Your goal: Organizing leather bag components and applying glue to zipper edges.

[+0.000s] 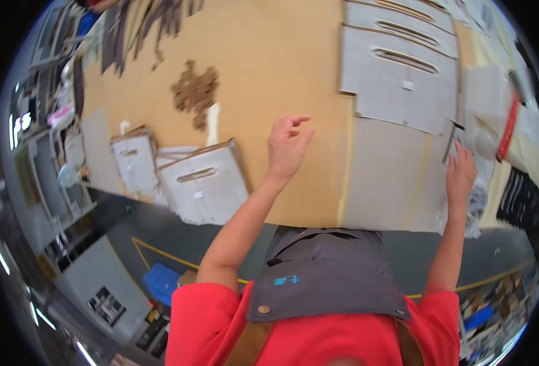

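My left hand (289,146) hovers over the tan table covering with fingers apart and slightly curled, nothing in them. At the right, my right hand (461,174) has its fingers closed on the near end of a small flat grey object with dark edges (451,144); its exact kind is too small to tell. Just beyond that object lie overlapping pale grey panels (406,91) with long slots, brown edges and a small white patch. More slotted pale panels (203,190) are stacked at the near left, beside a smaller slotted piece (136,161).
A heap of small brown pieces (195,88) lies left of centre, with a white strip (213,122) beside it. Dark strips (141,27) spread across the far left. A white container with a red band (508,128) and black strips (519,198) occupy the right side.
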### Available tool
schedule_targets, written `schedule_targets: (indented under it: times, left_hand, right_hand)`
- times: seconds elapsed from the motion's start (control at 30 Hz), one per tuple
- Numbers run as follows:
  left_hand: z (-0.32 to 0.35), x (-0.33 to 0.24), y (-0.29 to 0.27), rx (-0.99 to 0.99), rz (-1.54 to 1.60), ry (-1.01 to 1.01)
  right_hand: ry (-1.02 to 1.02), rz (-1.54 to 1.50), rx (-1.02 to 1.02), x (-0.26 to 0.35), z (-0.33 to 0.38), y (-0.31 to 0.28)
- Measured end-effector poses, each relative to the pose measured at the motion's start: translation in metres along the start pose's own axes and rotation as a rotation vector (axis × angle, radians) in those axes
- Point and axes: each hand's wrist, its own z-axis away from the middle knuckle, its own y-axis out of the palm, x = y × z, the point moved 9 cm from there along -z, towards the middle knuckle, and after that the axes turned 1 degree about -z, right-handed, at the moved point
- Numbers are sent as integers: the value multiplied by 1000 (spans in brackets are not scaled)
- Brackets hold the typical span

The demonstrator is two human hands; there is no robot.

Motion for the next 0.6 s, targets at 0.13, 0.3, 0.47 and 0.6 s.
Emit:
schedule_targets:
  times: [0.13,0.3,0.47,0.6]
  left_hand:
    - [37,42,-93,-63,-278,-8]
    - [39,88,-196,-126,-757,178]
    - [24,123,-214,52,-717,250]
    - [29,127,-227,0,-592,241]
  right_hand:
    - [-78,-314,160,103,4,16]
    - [-310,-515,311,242,47,39]
    - [-325,-561,374,315,92,53]
    - [-369,-598,349,369,113,56]
